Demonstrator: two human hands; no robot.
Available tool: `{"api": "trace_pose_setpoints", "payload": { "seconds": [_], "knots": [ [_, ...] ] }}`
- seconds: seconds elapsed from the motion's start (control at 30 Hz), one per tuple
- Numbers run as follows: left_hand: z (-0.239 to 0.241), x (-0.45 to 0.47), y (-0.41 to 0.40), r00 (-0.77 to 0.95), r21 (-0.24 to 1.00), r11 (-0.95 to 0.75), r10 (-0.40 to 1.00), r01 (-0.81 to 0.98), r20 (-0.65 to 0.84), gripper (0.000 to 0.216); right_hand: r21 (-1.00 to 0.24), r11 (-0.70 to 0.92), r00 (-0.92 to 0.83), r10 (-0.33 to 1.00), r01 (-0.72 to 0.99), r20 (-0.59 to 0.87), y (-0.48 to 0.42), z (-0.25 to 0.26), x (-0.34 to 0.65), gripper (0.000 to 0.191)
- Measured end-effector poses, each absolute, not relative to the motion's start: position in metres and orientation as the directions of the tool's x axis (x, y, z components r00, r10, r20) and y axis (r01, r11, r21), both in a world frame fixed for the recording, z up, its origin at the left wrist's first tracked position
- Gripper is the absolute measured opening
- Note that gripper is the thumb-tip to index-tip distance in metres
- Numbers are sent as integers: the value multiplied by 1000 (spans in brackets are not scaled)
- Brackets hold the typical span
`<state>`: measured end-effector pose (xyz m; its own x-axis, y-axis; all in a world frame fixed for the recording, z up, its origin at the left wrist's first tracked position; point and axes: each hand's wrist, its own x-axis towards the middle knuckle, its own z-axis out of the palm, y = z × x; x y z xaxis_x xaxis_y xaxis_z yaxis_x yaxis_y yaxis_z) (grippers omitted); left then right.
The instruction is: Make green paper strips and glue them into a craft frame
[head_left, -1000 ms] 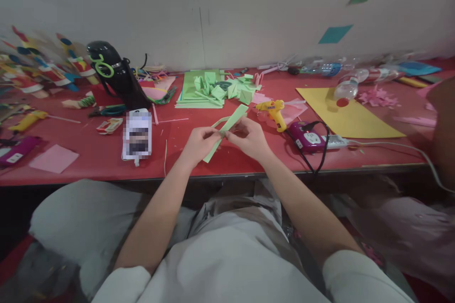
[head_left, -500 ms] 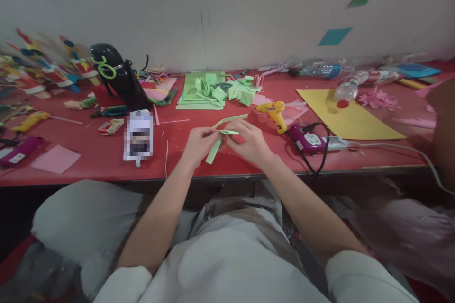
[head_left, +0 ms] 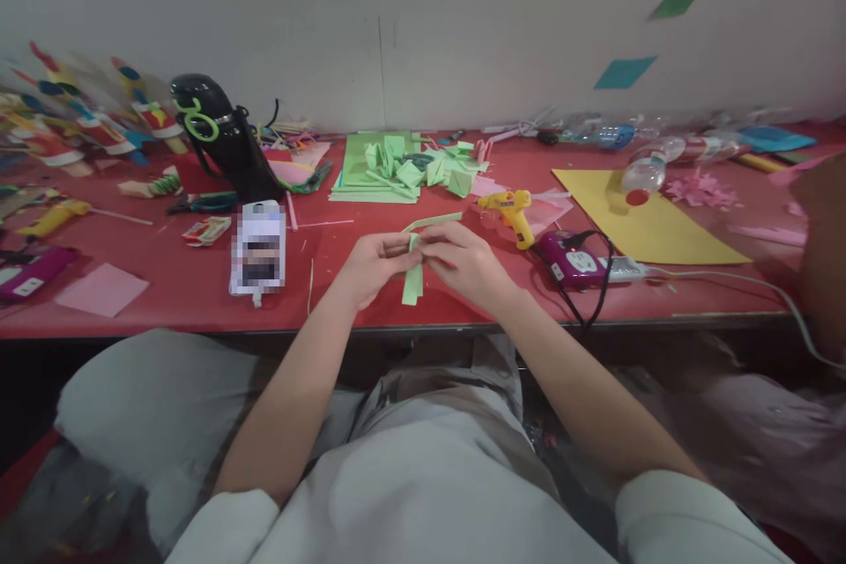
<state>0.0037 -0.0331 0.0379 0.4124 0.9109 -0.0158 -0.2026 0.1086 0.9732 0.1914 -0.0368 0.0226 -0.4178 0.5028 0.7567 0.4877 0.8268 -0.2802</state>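
Note:
Between my two hands is a folded light-green paper strip (head_left: 413,284), its ends hanging down toward the table's front edge. My left hand (head_left: 376,266) pinches it from the left with thumb and fingers. From the right, my right hand (head_left: 463,259) grips the same strip near its top, the fingertips of both hands almost touching. Another pale green strip (head_left: 436,219) lies just behind my fingers. Farther back, a pile of folded green paper pieces (head_left: 433,169) rests on green sheets (head_left: 357,150). The strip's upper part is partly hidden by my fingers.
A yellow glue gun (head_left: 512,213) and a purple power box (head_left: 574,260) with cords lie to the right, before a yellow sheet (head_left: 680,229) with plastic bottles (head_left: 644,174). Left are a phone (head_left: 258,248) and a black bottle (head_left: 221,137). Another person sits at far right.
The green strip has turned from slanting to hanging nearly straight down, with its top fold no longer sticking out to the right. Both hands stay close together over the same spot.

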Motion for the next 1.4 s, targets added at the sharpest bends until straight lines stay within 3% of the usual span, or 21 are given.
{"api": "trace_pose_setpoints", "payload": {
  "seconds": [0.13, 0.23, 0.4, 0.5, 0.67, 0.9, 1.13, 1.4],
  "knots": [
    [33, 4, -29, 351, 990, -43, 932, -135, 89, 43, -403, 804, -400, 575, 437, 714, -38, 24, 191, 22],
    [34, 3, -31, 337, 990, -142, 931, -15, 139, 41, -572, 736, -313, 674, 362, 669, -38, 25, 189, 22],
    [39, 2, -41, 325, 960, -228, 931, 161, 166, 56, -758, 590, -278, 805, 278, 525, -37, 31, 186, 22],
    [41, 2, -44, 332, 932, -277, 924, 232, 192, 51, -792, 558, -312, 820, 250, 479, -35, 35, 188, 26],
    [43, 0, -45, 350, 901, -297, 919, 317, 180, 23, -835, 500, -265, 858, 231, 440, -28, 33, 193, 35],
    [44, -1, -48, 366, 829, -357, 909, 430, 201, 13, -904, 417, -142, 904, 93, 402, -21, 24, 200, 33],
    [49, 3, -48, 401, 693, -445, 884, 567, 240, 20, -957, 281, -88, 954, -68, 287, -15, 14, 200, 37],
    [49, 5, -49, 314, 690, -431, 901, 582, 299, 19, -960, 230, -28, 971, -163, 237, -13, 14, 204, 40]
  ]
}}
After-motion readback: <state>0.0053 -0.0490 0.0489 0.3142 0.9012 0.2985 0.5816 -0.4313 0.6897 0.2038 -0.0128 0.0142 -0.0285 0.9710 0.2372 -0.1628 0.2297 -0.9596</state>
